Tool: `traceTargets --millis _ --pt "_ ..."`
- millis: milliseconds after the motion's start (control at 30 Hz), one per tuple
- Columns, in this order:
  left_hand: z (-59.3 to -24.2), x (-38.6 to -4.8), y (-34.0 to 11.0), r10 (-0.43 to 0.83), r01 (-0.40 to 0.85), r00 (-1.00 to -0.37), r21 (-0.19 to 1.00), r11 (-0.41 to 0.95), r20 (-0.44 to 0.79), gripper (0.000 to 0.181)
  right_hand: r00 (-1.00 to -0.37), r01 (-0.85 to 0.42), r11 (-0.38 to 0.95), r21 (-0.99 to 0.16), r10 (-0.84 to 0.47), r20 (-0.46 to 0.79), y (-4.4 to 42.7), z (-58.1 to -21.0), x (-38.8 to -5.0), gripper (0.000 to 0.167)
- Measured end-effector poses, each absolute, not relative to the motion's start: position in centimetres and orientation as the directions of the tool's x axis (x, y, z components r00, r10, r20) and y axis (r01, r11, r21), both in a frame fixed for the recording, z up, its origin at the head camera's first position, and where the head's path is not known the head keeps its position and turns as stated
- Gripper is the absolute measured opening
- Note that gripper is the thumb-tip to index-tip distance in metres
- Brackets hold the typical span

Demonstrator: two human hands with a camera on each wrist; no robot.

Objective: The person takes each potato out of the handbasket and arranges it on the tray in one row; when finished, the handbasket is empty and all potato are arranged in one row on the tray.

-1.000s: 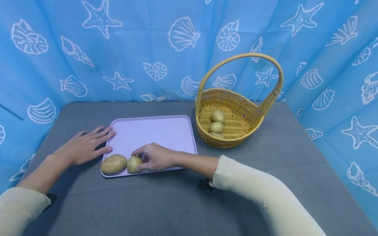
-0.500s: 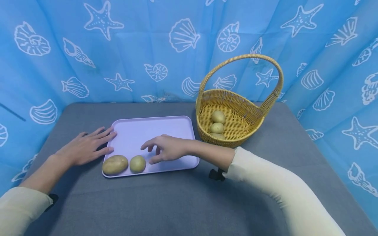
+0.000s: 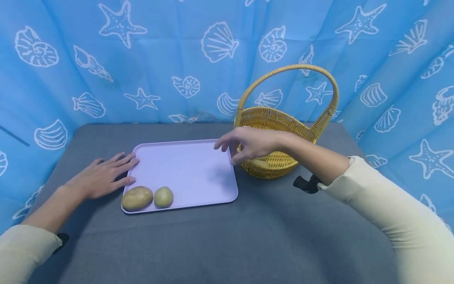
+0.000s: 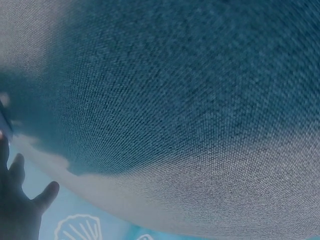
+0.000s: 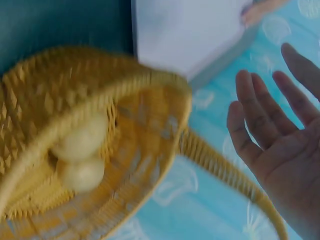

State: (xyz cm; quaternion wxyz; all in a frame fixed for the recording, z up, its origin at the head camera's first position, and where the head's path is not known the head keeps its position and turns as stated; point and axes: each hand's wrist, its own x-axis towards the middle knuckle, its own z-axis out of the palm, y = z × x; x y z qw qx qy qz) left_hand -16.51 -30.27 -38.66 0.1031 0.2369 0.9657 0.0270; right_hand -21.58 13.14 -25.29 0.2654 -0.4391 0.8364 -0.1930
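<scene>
My left hand (image 3: pixel 101 177) is spread on the left edge of the tray (image 3: pixel 191 173), probably just steadying it with two potatoes (image 3: pixel 136 198) near left, while my empty right hand (image 3: pixel 253 142) hangs loose-fingered by the basket (image 3: pixel 269 171).

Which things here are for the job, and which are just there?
Seemingly for the job: oval potato, round potato, lilac tray, yellow wicker basket, potatoes inside it, left hand, right hand.

Just there, it seems: blue seashell-print curtain, gray tablecloth.
</scene>
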Motion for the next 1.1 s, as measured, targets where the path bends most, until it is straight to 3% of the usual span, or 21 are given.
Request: traceTargets --millis 200,367,700,1100 --pt "-38.8 -16.4 -30.4 0.457 0.444 -0.869 0.110 0.889 -0.191 0.073 -0.506 -0.551 0.615 -0.565 -0.784 -0.360 16.7 -23.9 -23.3 0.054" --pt "-38.8 -16.4 -30.4 0.457 0.441 -0.868 0.121 0.889 -0.194 0.074 -0.550 -0.470 0.729 -0.498 -0.683 -0.480 19.9 -24.4 -25.1 0.063" --pt "-38.7 -16.4 -30.3 0.456 0.438 -0.869 0.132 0.889 -0.190 0.074 -0.661 -0.382 0.796 -0.469 -0.590 -0.464 23.7 -26.9 -28.0 0.069" --pt "-38.7 -16.5 -30.3 0.464 0.448 -0.866 0.126 0.885 -0.184 0.073 -0.668 -0.052 0.775 -0.630 -0.496 -0.556 25.5 -29.0 -30.0 0.064"
